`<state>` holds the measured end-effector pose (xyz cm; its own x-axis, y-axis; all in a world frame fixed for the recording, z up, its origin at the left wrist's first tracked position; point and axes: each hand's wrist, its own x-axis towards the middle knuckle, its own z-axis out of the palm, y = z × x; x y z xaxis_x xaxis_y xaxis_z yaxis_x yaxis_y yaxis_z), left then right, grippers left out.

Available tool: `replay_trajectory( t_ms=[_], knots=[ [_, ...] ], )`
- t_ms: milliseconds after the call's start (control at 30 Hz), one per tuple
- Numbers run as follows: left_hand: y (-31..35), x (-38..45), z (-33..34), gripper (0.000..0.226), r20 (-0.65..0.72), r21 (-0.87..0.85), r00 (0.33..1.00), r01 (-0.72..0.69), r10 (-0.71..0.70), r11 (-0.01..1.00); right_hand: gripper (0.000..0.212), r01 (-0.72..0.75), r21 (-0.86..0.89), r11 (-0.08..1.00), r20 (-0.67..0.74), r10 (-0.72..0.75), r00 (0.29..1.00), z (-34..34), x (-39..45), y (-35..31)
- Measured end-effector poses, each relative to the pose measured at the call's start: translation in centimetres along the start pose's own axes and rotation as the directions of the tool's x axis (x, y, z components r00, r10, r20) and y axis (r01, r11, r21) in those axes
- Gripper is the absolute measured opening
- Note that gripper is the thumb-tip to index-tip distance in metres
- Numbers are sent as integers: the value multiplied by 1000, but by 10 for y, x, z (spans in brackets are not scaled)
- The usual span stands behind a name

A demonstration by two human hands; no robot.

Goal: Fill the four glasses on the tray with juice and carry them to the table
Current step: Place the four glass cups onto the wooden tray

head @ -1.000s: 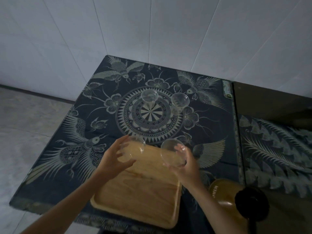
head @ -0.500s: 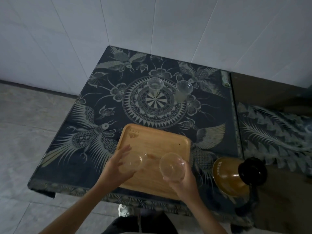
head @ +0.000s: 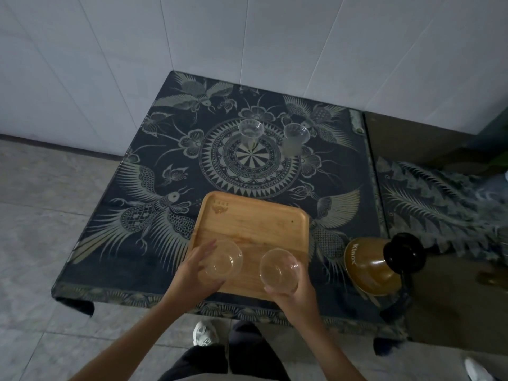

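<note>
Each hand — left (head: 192, 273), right (head: 295, 295) — grips an empty glass (head: 223, 261) (head: 279, 268); we set both upright on the tray's (head: 255, 224) near edge, well apart.

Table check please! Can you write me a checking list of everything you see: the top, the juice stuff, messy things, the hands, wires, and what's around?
Surface: dark patterned cloth covers the table.
Job's things: wooden tray near the front edge; two empty glasses stand off the tray on the cloth's round pattern; a near-left glass and near-right glass, both empty; jug of amber juice, black lid, right of the tray.
Clutter: nothing seen.
Hands: left hand holds the near-left glass; right hand grips the near-right glass.
Cables: nothing seen.
Surroundings: white tiled wall, grey floor, second clothed surface to the right.
</note>
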<state>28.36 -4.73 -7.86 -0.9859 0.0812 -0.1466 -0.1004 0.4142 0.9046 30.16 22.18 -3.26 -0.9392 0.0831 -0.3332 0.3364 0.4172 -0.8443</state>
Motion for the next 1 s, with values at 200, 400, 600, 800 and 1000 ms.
replay_trajectory(
  t_ms=[200, 400, 600, 800, 1000],
  knots=[
    [-3, -5, 1, 104, 4, 41, 1000, -29, 29, 999, 90, -8, 40, 999, -21, 9, 1000, 2, -6, 4],
    [-8, -13, 3, 118, 44, 9, 999, -9, 9, 1000, 112, -26, -30, 999, -14, 25, 1000, 1, -6, 10],
    [-10, -19, 0, 131, 99, -2, 995, -21, 21, 1000, 112, -10, -45, 999, -15, 9, 1000, 3, -4, 15],
    [18, -8, -18, 130, 60, -4, 991, -116, 116, 993, 137, 84, -129, 988, 10, -84, 996, -10, -14, 1],
    [67, 46, -35, 115, 34, 9, 984, -174, 174, 985, 125, 186, -46, 982, 35, -184, 982, -35, 19, -40]
  ],
)
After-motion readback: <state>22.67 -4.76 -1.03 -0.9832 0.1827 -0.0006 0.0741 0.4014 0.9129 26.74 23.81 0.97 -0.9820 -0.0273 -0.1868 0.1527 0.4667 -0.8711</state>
